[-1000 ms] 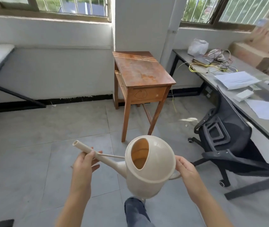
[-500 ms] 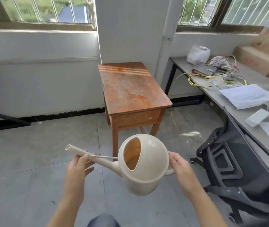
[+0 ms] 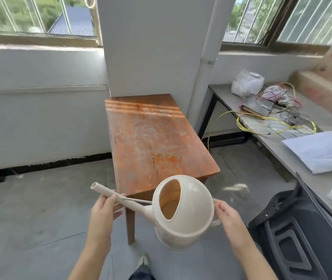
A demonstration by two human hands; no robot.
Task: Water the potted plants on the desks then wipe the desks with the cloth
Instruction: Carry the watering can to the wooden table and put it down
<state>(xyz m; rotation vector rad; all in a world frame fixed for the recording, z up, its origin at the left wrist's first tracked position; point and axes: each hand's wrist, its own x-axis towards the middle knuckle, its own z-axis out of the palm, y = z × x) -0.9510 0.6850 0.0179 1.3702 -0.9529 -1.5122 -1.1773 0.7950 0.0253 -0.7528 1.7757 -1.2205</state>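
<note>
Here, the long grey desk (image 3: pixel 270 142) runs off the frame from 2 to 4 o'clock, so its far end is cut off; the tangle of wires (image 3: pixel 272 118) and the white papers (image 3: pixel 320 150) on it are too blurred to read. The worn wooden table (image 3: pixel 153 142) stands at 12 o'clock against the white pillar, its near edge partly covered by the watering can (image 3: pixel 193 219). A black office chair (image 3: pixel 294 235) at 5 o'clock is cropped by the frame's corner. The cream can is held in the air at 6 o'clock, tilted, with its spout (image 3: pixel 108 191) pointing toward 10 o'clock. The left hand (image 3: pixel 102 217) comes up from 7 o'clock, fingers wrapped round the spout. The right hand (image 3: pixel 230 221) reaches in from 5 o'clock and grasps the can at its rear; the handle is mostly hidden behind the dome. One shoe (image 3: pixel 144 261) shows below.
</note>
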